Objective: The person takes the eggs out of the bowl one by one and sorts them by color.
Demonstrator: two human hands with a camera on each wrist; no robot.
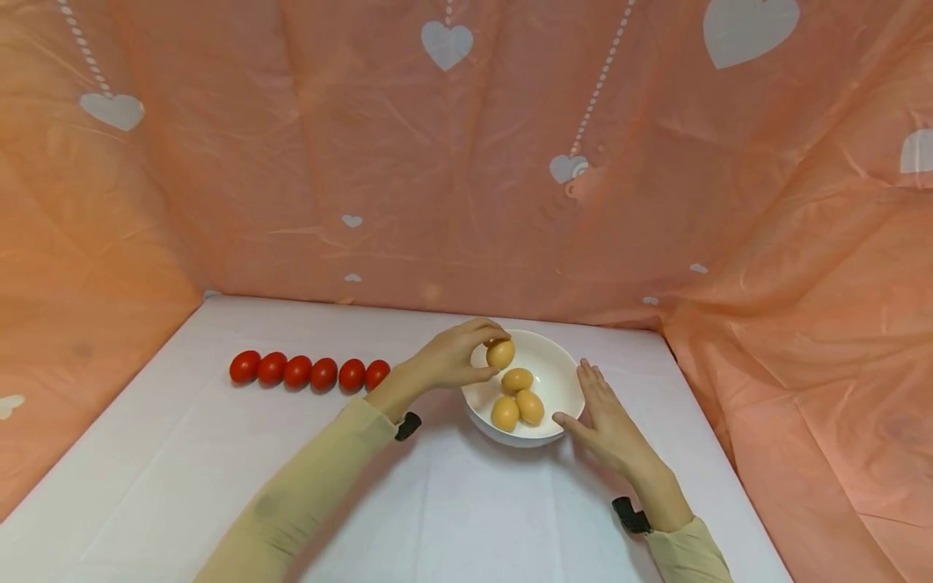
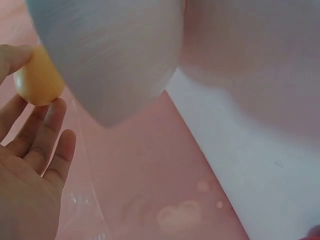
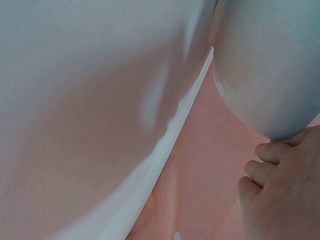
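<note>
Right of frame centre, I'm watching a left hand [image 1: 457, 353] pinching a yellow egg [image 1: 501, 355] between thumb and fingers at a white bowl's [image 1: 560, 374] upper left, a straight-fingered right hand [image 1: 611, 427] touching its right side.

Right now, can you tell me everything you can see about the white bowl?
The bowl is round and deep, with a smooth white inside and a pale outside. It could be china or plastic; I can't tell. It stands upright on the white tabletop. Three yellow egg-shaped things lie inside. The right hand touches its right side, and the left hand holds another yellow thing over its far left part.
</note>
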